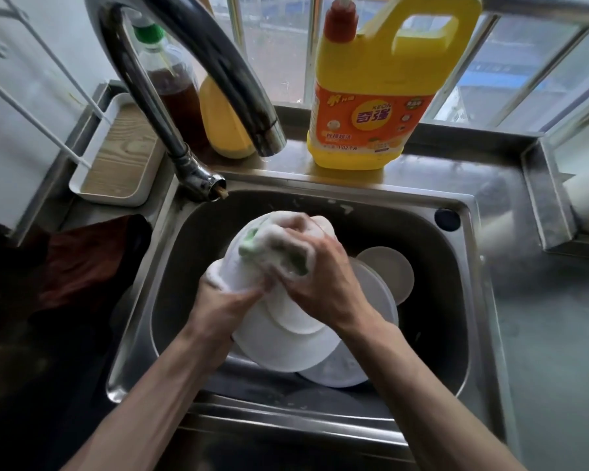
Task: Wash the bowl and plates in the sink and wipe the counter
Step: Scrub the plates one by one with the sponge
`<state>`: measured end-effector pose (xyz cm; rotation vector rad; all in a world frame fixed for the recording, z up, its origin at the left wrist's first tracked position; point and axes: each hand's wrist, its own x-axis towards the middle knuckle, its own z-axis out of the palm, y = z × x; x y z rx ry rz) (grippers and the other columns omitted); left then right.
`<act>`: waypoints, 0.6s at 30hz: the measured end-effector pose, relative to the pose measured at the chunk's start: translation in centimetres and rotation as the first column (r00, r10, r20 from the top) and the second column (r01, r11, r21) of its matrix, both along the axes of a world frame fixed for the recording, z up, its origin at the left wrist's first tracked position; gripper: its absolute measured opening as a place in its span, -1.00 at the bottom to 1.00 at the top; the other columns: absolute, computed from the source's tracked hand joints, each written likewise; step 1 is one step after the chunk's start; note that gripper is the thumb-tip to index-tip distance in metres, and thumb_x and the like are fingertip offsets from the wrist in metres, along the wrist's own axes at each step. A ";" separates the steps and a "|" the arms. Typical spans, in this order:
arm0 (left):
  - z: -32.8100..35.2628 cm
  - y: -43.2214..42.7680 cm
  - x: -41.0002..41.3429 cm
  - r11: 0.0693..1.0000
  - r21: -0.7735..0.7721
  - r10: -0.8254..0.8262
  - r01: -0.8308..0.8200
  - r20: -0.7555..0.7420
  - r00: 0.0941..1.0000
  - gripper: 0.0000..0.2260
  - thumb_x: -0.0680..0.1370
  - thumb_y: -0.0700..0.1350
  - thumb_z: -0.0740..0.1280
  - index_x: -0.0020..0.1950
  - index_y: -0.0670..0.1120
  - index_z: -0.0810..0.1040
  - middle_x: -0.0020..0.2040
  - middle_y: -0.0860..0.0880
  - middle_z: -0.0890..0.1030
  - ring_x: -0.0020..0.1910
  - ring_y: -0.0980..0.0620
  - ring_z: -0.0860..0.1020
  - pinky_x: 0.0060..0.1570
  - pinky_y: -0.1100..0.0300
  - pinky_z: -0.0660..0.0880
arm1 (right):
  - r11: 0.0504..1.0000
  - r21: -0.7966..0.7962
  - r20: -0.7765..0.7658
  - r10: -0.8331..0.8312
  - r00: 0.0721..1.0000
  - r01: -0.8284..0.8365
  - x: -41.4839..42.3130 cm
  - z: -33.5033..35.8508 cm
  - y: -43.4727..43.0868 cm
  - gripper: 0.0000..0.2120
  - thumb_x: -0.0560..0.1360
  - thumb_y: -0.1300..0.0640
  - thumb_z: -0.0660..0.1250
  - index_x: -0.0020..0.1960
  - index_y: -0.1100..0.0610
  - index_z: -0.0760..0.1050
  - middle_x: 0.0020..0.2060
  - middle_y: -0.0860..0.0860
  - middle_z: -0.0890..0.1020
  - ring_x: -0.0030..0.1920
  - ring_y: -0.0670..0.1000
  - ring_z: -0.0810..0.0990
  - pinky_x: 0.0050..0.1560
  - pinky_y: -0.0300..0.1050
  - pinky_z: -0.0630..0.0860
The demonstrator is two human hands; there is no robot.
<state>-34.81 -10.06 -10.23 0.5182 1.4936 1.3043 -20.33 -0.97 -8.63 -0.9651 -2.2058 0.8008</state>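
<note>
We note a steel tabletop [551, 334] with a sink [320, 185] set in. At its back stand a yellow detergent jug [361, 107], a smaller yellow bottle [223, 130] and a brown bottle [176, 86]; left, a white tray [116, 154] and dark cloth [79, 266].

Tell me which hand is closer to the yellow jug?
Right. The right hand, gripping the sponge, is below the jug; the left hand grips the bowl, farther left.

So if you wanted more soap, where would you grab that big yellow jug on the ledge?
Probably the loop handle at the top of the yellow jug, reached from the right: the jug stands upright behind the sink, its handle faces that side, and the tap crowds the left.
</note>
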 end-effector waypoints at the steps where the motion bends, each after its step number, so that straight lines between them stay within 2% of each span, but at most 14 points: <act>1: -0.1 0.0 0.0 1.000 -0.005 -0.003 0.003 0.003 1.000 -0.41 0.15 -0.01 0.66 0.12 -0.17 0.66 -0.01 -0.18 0.74 -0.05 -0.12 0.70 -0.12 0.07 0.63 | 1.000 0.011 0.002 0.004 1.000 -0.004 -0.1 -0.2 0.2 -0.78 0.53 0.07 0.48 0.17 -0.07 0.68 0.19 -0.06 0.61 0.16 0.10 0.53 0.18 0.06 0.50; 3: 0.0 -0.2 -0.3 1.000 -0.009 0.009 -0.009 0.017 1.000 -0.40 0.18 -0.07 0.67 0.17 -0.20 0.65 0.02 -0.20 0.74 -0.01 -0.18 0.71 -0.13 0.05 0.64 | 0.987 -0.038 -0.015 -0.159 0.987 0.159 0.5 -1.0 1.2 -0.82 0.54 0.02 0.45 0.14 -0.08 0.67 0.18 -0.09 0.61 0.12 0.07 0.54 0.18 0.07 0.51; 4: 0.2 -0.2 -0.5 1.000 -0.005 0.013 -0.013 0.027 1.000 -0.36 0.18 -0.08 0.67 0.21 -0.23 0.63 0.05 -0.22 0.73 0.01 -0.21 0.71 -0.12 0.03 0.65 | 0.953 -0.128 -0.033 -0.280 0.960 0.274 1.0 -1.4 1.6 -0.86 0.56 -0.01 0.44 0.10 -0.09 0.67 0.14 -0.12 0.61 0.11 0.04 0.56 0.19 0.06 0.52; 6: 0.5 -0.2 -0.8 1.000 0.019 0.020 -0.021 0.033 0.999 -0.37 0.19 -0.10 0.66 0.21 -0.24 0.63 0.03 -0.22 0.73 -0.04 -0.18 0.72 -0.15 0.04 0.64 | 0.818 -0.363 -0.023 -0.486 0.873 0.446 2.0 -1.9 2.2 -0.95 0.58 -0.05 0.42 0.02 -0.12 0.63 0.10 -0.12 0.56 0.12 -0.01 0.58 0.21 0.02 0.53; 8: 0.9 -0.2 -0.9 0.998 0.059 0.017 -0.021 0.060 0.998 -0.56 0.25 -0.21 0.62 0.11 -0.19 0.67 -0.04 -0.18 0.73 -0.11 -0.10 0.72 -0.21 0.10 0.63 | 0.676 -0.539 0.023 -0.584 0.811 0.502 2.3 -2.2 2.4 -0.94 0.61 -0.07 0.35 0.07 -0.14 0.55 0.16 -0.06 0.47 0.13 0.00 0.55 0.21 -0.01 0.50; 10: 1.2 -0.5 -0.6 0.998 0.063 -0.022 0.015 0.103 0.994 -0.63 0.32 -0.26 0.57 0.12 -0.18 0.68 -0.01 -0.20 0.72 -0.08 -0.11 0.72 -0.18 0.09 0.63 | 0.598 -0.633 0.040 -0.609 0.793 0.491 2.3 -2.1 2.3 -0.82 0.65 -0.13 0.27 0.20 -0.12 0.47 0.24 0.00 0.41 0.08 0.01 0.52 0.19 -0.02 0.44; 12: 1.2 -0.9 -0.5 0.997 0.050 -0.060 0.055 0.114 0.992 -0.57 0.35 -0.32 0.60 0.20 -0.20 0.65 0.05 -0.22 0.71 -0.02 -0.13 0.71 -0.15 0.07 0.64 | 0.625 -0.633 0.001 -0.589 0.808 0.457 2.2 -2.1 2.5 -0.81 0.63 -0.16 0.27 0.19 -0.13 0.47 0.15 0.00 0.56 0.04 0.03 0.59 0.18 0.07 0.51; 14: 0.9 -1.2 -0.8 0.993 0.023 -0.121 0.120 0.096 0.988 -0.51 0.34 -0.30 0.63 0.24 -0.18 0.62 0.07 -0.21 0.71 0.02 -0.14 0.71 -0.12 0.05 0.64 | 0.677 -0.596 -0.004 -0.540 0.842 0.432 2.4 -2.0 2.7 -0.76 0.57 -0.14 0.34 0.19 -0.11 0.51 0.08 -0.08 0.65 0.06 -0.04 0.64 0.22 0.07 0.57; 16: 0.8 -1.1 -1.4 0.976 -0.043 -0.210 0.215 0.097 0.973 -0.36 0.25 -0.21 0.70 0.29 -0.13 0.59 0.12 -0.20 0.70 0.09 -0.17 0.70 -0.06 0.00 0.65 | 0.736 -0.549 -0.003 -0.475 0.880 0.395 2.5 -1.7 3.1 -0.61 0.51 -0.12 0.38 0.29 -0.03 0.54 0.16 -0.07 0.64 0.13 -0.09 0.63 0.23 -0.02 0.59; 18: 0.9 -0.7 -1.9 0.956 -0.084 -0.271 0.281 0.118 0.955 -0.39 0.22 -0.25 0.71 0.23 -0.11 0.62 0.10 -0.19 0.71 0.08 -0.16 0.71 -0.06 0.02 0.66 | 0.788 -0.511 -0.034 -0.417 0.908 0.342 2.4 -1.5 3.5 -0.59 0.53 -0.06 0.44 0.34 0.01 0.53 0.21 -0.11 0.59 0.17 -0.12 0.60 0.21 -0.20 0.54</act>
